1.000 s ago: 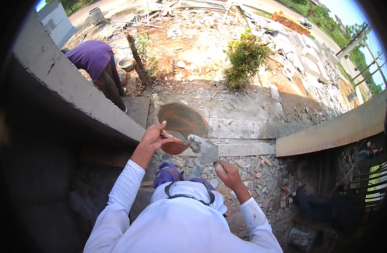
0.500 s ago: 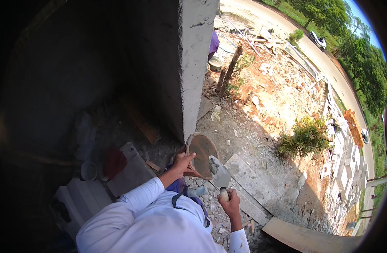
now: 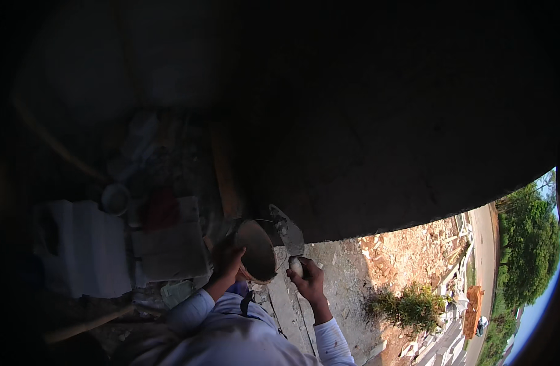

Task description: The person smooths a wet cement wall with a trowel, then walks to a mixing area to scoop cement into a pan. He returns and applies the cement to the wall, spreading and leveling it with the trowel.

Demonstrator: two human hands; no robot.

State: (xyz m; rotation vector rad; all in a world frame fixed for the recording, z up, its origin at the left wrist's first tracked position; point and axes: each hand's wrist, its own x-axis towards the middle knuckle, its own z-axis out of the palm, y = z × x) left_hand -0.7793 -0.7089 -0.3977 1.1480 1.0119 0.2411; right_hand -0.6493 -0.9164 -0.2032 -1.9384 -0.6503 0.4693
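Observation:
My left hand (image 3: 228, 265) grips the rim of a round bucket (image 3: 257, 251), which is tilted so its opening faces me. Its inside is dim; what lies in it is hard to make out. Closed round a pale handle, my right hand (image 3: 307, 280) holds a trowel (image 3: 287, 230) upright just to the right of the bucket. Grey smears coat the blade, whose tip points up and left toward the dark wall (image 3: 377, 152).
In the shade at left lie a pale ridged sheet (image 3: 87, 250), a flat board (image 3: 170, 253), a red item (image 3: 162, 209) and a small pail (image 3: 115, 199). A wooden pole (image 3: 87, 324) is low left. Rubble and a bush (image 3: 408, 310) are in sunlight at right.
My view has swung so the dark wall face now fills the upper middle and right. The trowel has risen and stands higher beside the bucket. Both hands keep their holds.

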